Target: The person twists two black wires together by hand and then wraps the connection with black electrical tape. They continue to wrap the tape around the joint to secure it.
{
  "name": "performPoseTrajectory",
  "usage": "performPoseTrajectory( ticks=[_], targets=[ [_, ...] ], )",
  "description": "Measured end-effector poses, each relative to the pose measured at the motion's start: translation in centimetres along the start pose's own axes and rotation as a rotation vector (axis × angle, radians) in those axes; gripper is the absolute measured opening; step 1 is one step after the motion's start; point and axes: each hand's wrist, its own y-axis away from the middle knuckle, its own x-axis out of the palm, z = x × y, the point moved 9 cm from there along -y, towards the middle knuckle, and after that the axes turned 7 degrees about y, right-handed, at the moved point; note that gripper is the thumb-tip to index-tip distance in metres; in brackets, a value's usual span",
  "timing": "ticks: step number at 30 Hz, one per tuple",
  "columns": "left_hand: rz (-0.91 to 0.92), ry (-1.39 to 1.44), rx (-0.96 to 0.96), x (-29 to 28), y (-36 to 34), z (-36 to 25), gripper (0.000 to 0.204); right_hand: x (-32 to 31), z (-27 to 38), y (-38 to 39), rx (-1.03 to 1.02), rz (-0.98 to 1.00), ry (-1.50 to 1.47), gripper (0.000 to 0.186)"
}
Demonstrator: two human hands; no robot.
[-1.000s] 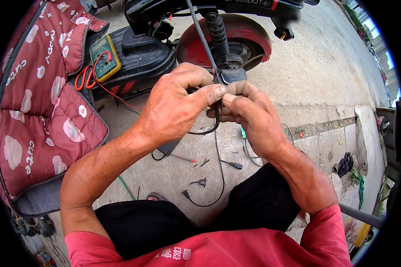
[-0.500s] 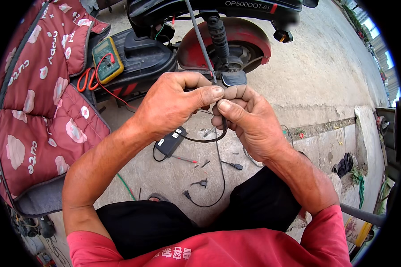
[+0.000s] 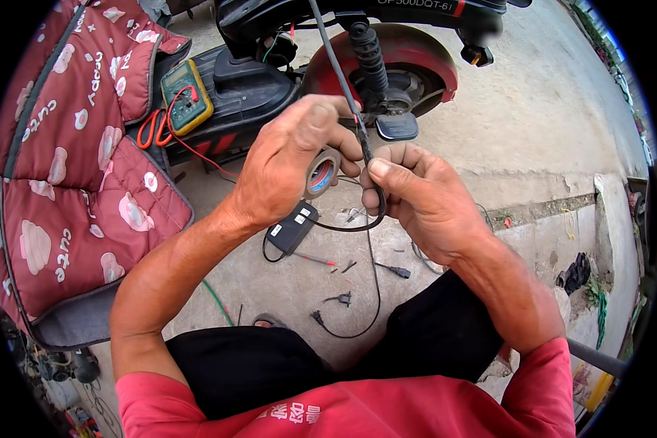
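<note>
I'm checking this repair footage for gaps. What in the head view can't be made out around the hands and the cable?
- Where the black cable meets the tape roll: covered by the left hand.
- The cable's pinched stretch: hidden under the right hand thumb.
- The cable's upper end: cut off by the top edge.
- The multimeter display: too small to tell.
- The small connectors on the concrete: too small to identify.

We see a glossy black tape roll (image 3: 321,174), matt rubbery cable (image 3: 341,80), rough concrete floor (image 3: 533,139), quilted cloth cover (image 3: 73,197).
</note>
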Motion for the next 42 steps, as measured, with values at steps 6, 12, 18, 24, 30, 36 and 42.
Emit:
performPoseTrajectory(
  ticks=[6, 12, 18, 24, 30, 36, 42],
  targets=[
    [-0.024, -0.073, 0.107, 0.3, 0.5, -0.5, 0.088, 0.5, 0.7, 0.2, -0.008, 0.076, 0.024, 0.027],
    [0.06, -0.018, 0.01, 0.9, 0.6, 0.7, 0.089, 0.2, 0.4, 0.1, -0.037, 0.071, 0.014, 0.026],
    [-0.007, 0.035, -0.413, -0.9, 1.1, 6.0, 0.059, 0.4, 0.1, 0.0, -0.015, 0.094, 0.026, 0.025],
    [0.061, 0.076, -0.893, -1.7, 6.7, 15.3, 0.042, 0.6, -0.3, -0.2, 0.023, 0.151, -0.091, 0.026],
    [0.119, -0.213, -0.407, -1.9, 3.2, 7.8, 0.058, -0.4, -0.7, -0.6, 0.016, 0.121, -0.123, 0.026],
    [0.063, -0.389, -0.267, -1.5, 1.8, 1.0, 0.066, -0.6, -0.5, -0.6, 0.003, 0.078, -0.035, 0.028],
    [0.06, -0.381, -0.146, -1.4, 1.9, -0.9, 0.077, 0.1, 0.2, -0.3, -0.038, 0.105, 0.007, 0.028]
  ],
)
